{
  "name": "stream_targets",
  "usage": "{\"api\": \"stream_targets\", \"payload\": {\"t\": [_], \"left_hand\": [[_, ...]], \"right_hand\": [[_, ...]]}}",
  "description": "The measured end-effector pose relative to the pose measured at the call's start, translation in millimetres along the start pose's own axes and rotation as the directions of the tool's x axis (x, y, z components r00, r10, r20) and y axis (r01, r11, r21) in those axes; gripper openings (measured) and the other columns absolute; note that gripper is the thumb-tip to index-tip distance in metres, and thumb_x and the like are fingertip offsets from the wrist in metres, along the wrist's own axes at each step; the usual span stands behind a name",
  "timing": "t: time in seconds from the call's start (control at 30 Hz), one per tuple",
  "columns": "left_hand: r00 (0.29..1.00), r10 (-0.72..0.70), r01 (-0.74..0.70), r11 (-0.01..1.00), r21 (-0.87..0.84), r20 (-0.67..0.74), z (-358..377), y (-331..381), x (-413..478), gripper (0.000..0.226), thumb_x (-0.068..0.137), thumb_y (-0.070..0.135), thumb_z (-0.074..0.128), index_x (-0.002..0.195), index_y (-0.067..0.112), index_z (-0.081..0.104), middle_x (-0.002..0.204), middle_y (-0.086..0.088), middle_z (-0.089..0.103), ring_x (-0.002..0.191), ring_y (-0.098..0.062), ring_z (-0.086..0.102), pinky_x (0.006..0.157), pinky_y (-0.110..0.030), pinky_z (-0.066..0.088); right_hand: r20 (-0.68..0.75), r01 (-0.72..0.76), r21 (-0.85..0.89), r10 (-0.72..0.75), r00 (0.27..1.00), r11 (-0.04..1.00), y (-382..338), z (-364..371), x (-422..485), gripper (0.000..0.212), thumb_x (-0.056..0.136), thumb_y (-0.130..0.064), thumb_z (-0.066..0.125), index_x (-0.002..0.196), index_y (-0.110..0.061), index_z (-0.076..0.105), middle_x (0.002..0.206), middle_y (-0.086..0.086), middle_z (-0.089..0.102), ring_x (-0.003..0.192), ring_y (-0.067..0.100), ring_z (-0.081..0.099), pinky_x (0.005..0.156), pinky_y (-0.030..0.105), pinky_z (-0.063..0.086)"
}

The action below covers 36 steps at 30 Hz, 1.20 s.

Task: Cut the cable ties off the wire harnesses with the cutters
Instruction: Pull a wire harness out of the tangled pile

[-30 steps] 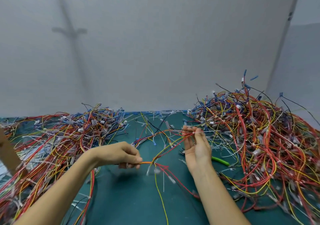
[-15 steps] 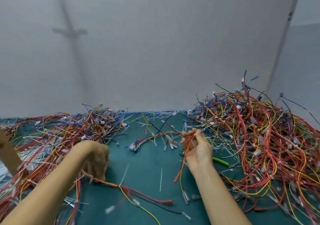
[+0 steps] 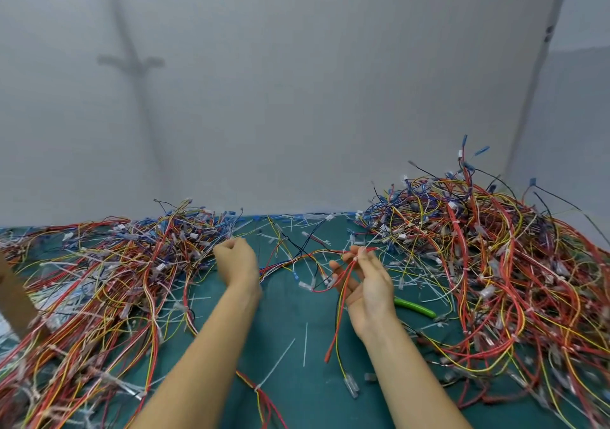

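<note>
My right hand (image 3: 364,280) is raised over the green mat (image 3: 297,389) and pinches a red and yellow wire harness (image 3: 343,300) near a white cable tie. The harness's loose ends hang down in front of my wrist, and a multicoloured branch (image 3: 297,260) runs left toward my left hand. My left hand (image 3: 236,260) is blurred, with its back toward me and its fingers curled, at the edge of the left wire pile (image 3: 109,273). Nothing shows in its grip. The green-handled cutters (image 3: 414,307) lie on the mat just right of my right hand, with no hand on them.
A taller tangle of harnesses (image 3: 488,263) fills the right side. Cut white cable ties (image 3: 279,364) and stray wires lie scattered on the mat between the piles. A grey wall stands behind. A brown cardboard edge (image 3: 13,293) shows at the far left.
My left hand let go of a harness at the left pile, then rose up and right toward the centre. My right hand kept pinching its harness and shifted slightly.
</note>
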<state>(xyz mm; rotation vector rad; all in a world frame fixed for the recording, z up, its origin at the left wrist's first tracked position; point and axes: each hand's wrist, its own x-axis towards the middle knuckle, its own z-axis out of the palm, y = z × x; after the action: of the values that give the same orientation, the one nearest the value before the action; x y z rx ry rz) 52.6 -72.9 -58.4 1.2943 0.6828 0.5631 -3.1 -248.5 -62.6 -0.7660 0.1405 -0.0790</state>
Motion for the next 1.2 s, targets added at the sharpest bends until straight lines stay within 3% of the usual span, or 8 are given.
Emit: {"api": "stream_targets", "payload": {"t": [0.07, 0.2, 0.4, 0.53, 0.8, 1.0, 1.1, 1.2], "left_hand": [[0.987, -0.015, -0.013, 0.985, -0.170, -0.157, 7, -1, -10, 0.012, 0.089, 0.012, 0.041, 0.093, 0.019, 0.050, 0.088, -0.005, 0.058, 0.066, -0.021, 0.047, 0.060, -0.031, 0.036], [0.936, 0.079, -0.146, 0.974, -0.174, -0.343, -2, -23, -24, 0.020, 0.091, 0.009, 0.039, 0.103, 0.018, 0.053, 0.097, -0.004, 0.062, 0.079, -0.021, 0.056, 0.067, -0.033, 0.041], [0.827, 0.480, -0.487, 0.872, 0.053, -0.293, -31, -39, -18, 0.012, 0.092, 0.019, 0.044, 0.101, 0.019, 0.050, 0.095, -0.007, 0.060, 0.084, -0.028, 0.057, 0.068, -0.032, 0.038], [0.772, 0.590, -0.540, 0.805, 0.245, -0.237, -65, -33, 5, 0.010, 0.095, 0.020, 0.044, 0.102, 0.019, 0.051, 0.096, -0.009, 0.062, 0.081, -0.027, 0.056, 0.066, -0.031, 0.034], [0.595, 0.789, -0.697, 0.413, 0.587, 0.152, -127, -18, 44, 0.022, 0.093, 0.034, 0.037, 0.100, 0.019, 0.052, 0.081, 0.001, 0.057, 0.069, -0.022, 0.052, 0.055, -0.028, 0.032], [0.487, 0.716, -0.838, 0.222, 0.498, 0.501, -89, -11, 14, 0.020, 0.091, 0.032, 0.044, 0.089, 0.020, 0.060, 0.071, 0.009, 0.061, 0.060, -0.016, 0.054, 0.056, -0.029, 0.038], [0.589, 0.496, -0.807, 0.326, 0.492, 0.638, -41, -9, -8, 0.030, 0.093, 0.038, 0.042, 0.077, 0.020, 0.060, 0.063, 0.007, 0.066, 0.059, -0.020, 0.062, 0.063, -0.035, 0.051], [0.855, 0.085, -0.380, 0.773, 0.508, 0.511, 4, -7, -20, 0.019, 0.095, 0.024, 0.046, 0.095, 0.011, 0.059, 0.068, -0.004, 0.072, 0.050, -0.023, 0.065, 0.061, -0.037, 0.060]], "right_hand": [[0.011, 0.005, -0.003, -0.005, 1.000, 1.000, -1, 0, 0, 0.016, 0.101, -0.019, 0.050, 0.094, -0.010, 0.060, 0.069, 0.003, 0.067, 0.059, 0.023, 0.071, 0.044, 0.028, 0.054], [0.018, 0.013, -0.001, -0.013, 1.000, 1.000, -2, -2, 1, 0.016, 0.100, -0.020, 0.051, 0.093, -0.009, 0.061, 0.071, 0.005, 0.066, 0.059, 0.024, 0.070, 0.043, 0.028, 0.053], [0.031, 0.016, -0.017, -0.016, 0.999, 1.000, 0, -4, 2, 0.017, 0.101, -0.022, 0.051, 0.093, -0.012, 0.061, 0.072, 0.003, 0.065, 0.061, 0.023, 0.071, 0.046, 0.027, 0.054], [0.034, 0.018, -0.010, -0.018, 0.999, 1.000, -1, -5, 2, 0.018, 0.101, -0.021, 0.050, 0.092, -0.011, 0.061, 0.072, 0.003, 0.064, 0.060, 0.022, 0.070, 0.045, 0.026, 0.053], [0.024, 0.003, -0.016, -0.002, 1.000, 1.000, -1, -4, 1, 0.017, 0.100, -0.018, 0.051, 0.091, -0.010, 0.062, 0.070, 0.002, 0.065, 0.059, 0.020, 0.069, 0.047, 0.027, 0.054], [0.077, 0.044, -0.160, -0.032, 0.997, 0.986, 1, 0, 0, 0.020, 0.096, -0.010, 0.048, 0.083, -0.008, 0.063, 0.065, 0.003, 0.063, 0.056, 0.018, 0.064, 0.051, 0.028, 0.054], [0.104, 0.058, -0.191, -0.038, 0.994, 0.980, 3, 1, -1, 0.020, 0.095, -0.007, 0.045, 0.083, -0.007, 0.061, 0.064, 0.004, 0.060, 0.055, 0.020, 0.062, 0.048, 0.027, 0.052], [0.124, 0.050, -0.216, -0.023, 0.992, 0.975, 3, -2, 0, 0.019, 0.094, -0.007, 0.045, 0.081, -0.008, 0.058, 0.061, 0.004, 0.054, 0.050, 0.018, 0.053, 0.046, 0.026, 0.047]]}}
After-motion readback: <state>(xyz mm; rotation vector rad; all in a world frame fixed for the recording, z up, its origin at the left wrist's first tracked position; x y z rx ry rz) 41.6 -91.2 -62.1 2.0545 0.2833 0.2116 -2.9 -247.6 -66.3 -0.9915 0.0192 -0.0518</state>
